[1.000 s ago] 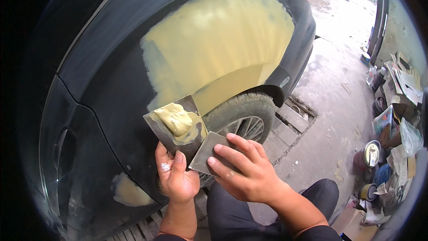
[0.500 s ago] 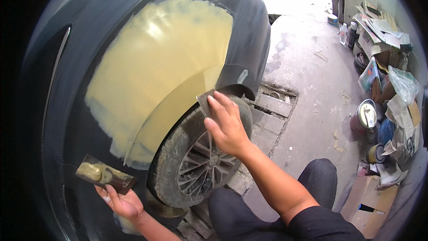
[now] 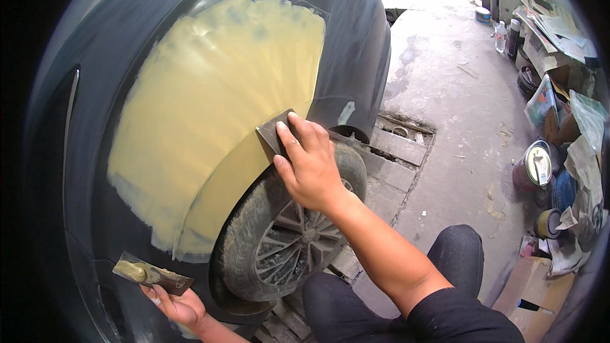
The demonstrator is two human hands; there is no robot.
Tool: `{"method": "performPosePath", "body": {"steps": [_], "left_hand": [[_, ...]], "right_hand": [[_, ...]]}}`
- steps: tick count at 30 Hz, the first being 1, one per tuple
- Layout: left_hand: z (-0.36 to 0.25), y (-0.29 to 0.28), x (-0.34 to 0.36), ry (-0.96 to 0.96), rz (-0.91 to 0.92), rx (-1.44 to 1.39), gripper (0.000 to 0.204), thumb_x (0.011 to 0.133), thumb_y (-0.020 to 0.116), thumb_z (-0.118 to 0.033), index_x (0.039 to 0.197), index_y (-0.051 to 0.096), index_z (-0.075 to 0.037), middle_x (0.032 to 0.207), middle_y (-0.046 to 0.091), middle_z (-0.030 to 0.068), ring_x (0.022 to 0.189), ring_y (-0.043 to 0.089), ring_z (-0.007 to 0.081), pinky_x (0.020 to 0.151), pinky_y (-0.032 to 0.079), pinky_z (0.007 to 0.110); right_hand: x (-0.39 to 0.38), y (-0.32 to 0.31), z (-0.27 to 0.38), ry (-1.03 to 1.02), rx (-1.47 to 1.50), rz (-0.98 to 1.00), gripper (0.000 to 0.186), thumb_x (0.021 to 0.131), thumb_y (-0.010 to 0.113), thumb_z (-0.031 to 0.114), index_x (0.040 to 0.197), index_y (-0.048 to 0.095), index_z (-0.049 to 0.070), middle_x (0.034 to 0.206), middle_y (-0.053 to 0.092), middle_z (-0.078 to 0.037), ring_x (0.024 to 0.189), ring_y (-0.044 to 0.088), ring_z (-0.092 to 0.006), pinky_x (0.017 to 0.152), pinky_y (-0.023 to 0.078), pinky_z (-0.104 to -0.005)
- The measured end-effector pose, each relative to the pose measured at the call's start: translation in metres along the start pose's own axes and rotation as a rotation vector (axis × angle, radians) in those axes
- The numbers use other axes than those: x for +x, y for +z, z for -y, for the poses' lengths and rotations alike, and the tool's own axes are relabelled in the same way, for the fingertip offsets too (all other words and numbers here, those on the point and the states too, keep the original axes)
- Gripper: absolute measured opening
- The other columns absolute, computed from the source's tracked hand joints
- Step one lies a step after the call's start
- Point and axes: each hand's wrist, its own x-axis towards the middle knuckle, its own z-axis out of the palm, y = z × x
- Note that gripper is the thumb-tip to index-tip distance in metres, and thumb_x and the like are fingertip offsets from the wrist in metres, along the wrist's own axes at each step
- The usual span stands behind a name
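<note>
My right hand (image 3: 309,164) grips a thin dark putty spreader (image 3: 272,131), its edge against the yellow filler on the wheel-arch lip. A broad patch of yellow body filler (image 3: 210,89) covers the rear fender of the dark car (image 3: 133,32), streaked in places and ragged at its borders. Low on the left, my left hand (image 3: 175,303) holds a dark flat putty plate (image 3: 166,276), with a lump of yellow filler (image 3: 135,271) on its far-left end. Below the spreader sits the dusty rear wheel (image 3: 298,241), behind my right forearm.
Along the right wall stand an open paint can (image 3: 531,168), more tins, a cardboard box (image 3: 530,292), papers (image 3: 559,28) and plastic wrap. A clear bottle (image 3: 501,37) stands farther back. Boards (image 3: 394,147) lie over a floor pit beside the wheel. My knees are close below.
My right hand has moved the spreader left and slightly up along the arch lip. The left hand with its plate has dropped slightly. The view has shifted a little.
</note>
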Motion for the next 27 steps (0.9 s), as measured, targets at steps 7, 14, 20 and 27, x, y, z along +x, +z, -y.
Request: {"method": "performPosePath", "body": {"steps": [7, 14, 20, 27], "left_hand": [[0.001, 0.008, -0.001, 0.011, -0.022, 0.038, 0.047, 0.107, 0.045, -0.016, 0.153, 0.038, -0.004, 0.155, 0.042, 0.0105, 0.137, 0.044, 0.0248, 0.117, 0.034, 0.041], [0.001, 0.008, 0.002, 0.007, -0.010, 0.034, 0.047, 0.107, 0.046, -0.016, 0.152, 0.040, -0.004, 0.155, 0.042, 0.0109, 0.139, 0.043, 0.0247, 0.118, 0.032, 0.041], [-0.002, 0.008, -0.001, 0.010, 0.017, 0.039, 0.046, 0.108, 0.046, -0.019, 0.151, 0.041, -0.005, 0.150, 0.049, 0.0097, 0.132, 0.048, 0.0230, 0.116, 0.035, 0.039], [-0.001, 0.010, 0.001, 0.013, 0.002, 0.055, 0.047, 0.107, 0.046, -0.017, 0.152, 0.039, -0.004, 0.154, 0.044, 0.0112, 0.137, 0.045, 0.0246, 0.117, 0.033, 0.040]], "right_hand": [[-0.011, -0.010, -0.002, 0.044, -0.030, 0.059, 0.051, 0.088, 0.066, 0.023, 0.136, 0.057, 0.006, 0.145, 0.046, -0.017, 0.127, 0.044, -0.0382, 0.101, 0.039, -0.0505], [0.001, 0.002, 0.007, -0.054, -0.002, -0.025, 0.053, 0.086, 0.068, 0.023, 0.135, 0.057, 0.006, 0.142, 0.050, -0.018, 0.124, 0.045, -0.0388, 0.100, 0.040, -0.0498], [-0.009, -0.011, 0.000, -0.001, -0.033, 0.029, 0.054, 0.086, 0.068, 0.023, 0.136, 0.056, 0.006, 0.144, 0.048, -0.018, 0.124, 0.045, -0.0385, 0.099, 0.040, -0.0508], [-0.003, -0.003, -0.014, 0.009, 0.003, 0.010, 0.053, 0.088, 0.067, 0.022, 0.136, 0.056, 0.005, 0.143, 0.048, -0.018, 0.125, 0.045, -0.0398, 0.099, 0.040, -0.0508]]}}
